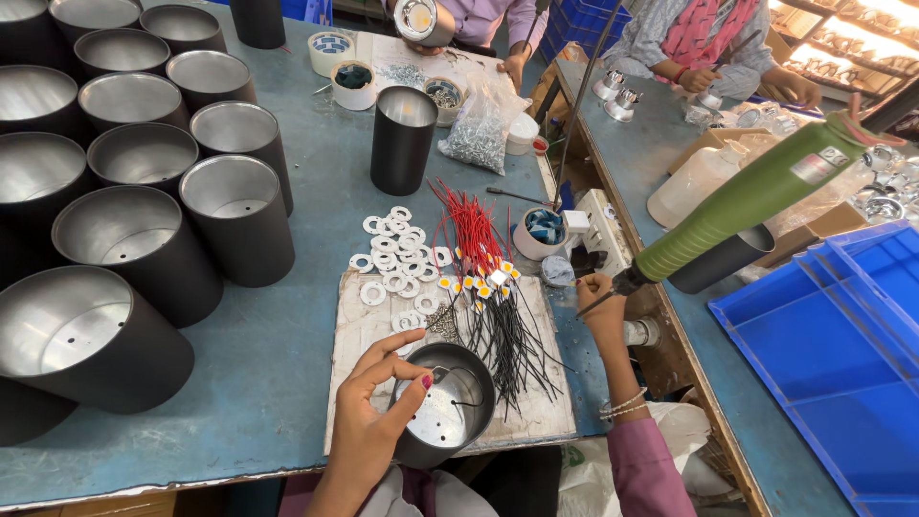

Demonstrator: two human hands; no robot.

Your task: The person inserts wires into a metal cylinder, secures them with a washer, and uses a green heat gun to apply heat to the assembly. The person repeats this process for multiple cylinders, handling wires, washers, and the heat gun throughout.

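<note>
At the left of the blue bench (287,383) stood a crowd of black cylinders (144,182) with bare metal insides, well apart from the work. The left hand (378,412) curled over the rim of 1 more, a black metal can (445,407) lying on the worn white board (359,335), fingers clasping its wall. It looked rigid, light and smooth-sided, so the rim seemed the surest hold. Beside it lay red and black wires (488,287). The right hand (603,306) was wrapped around the tip of a hanging green screwdriver (737,206).
</note>
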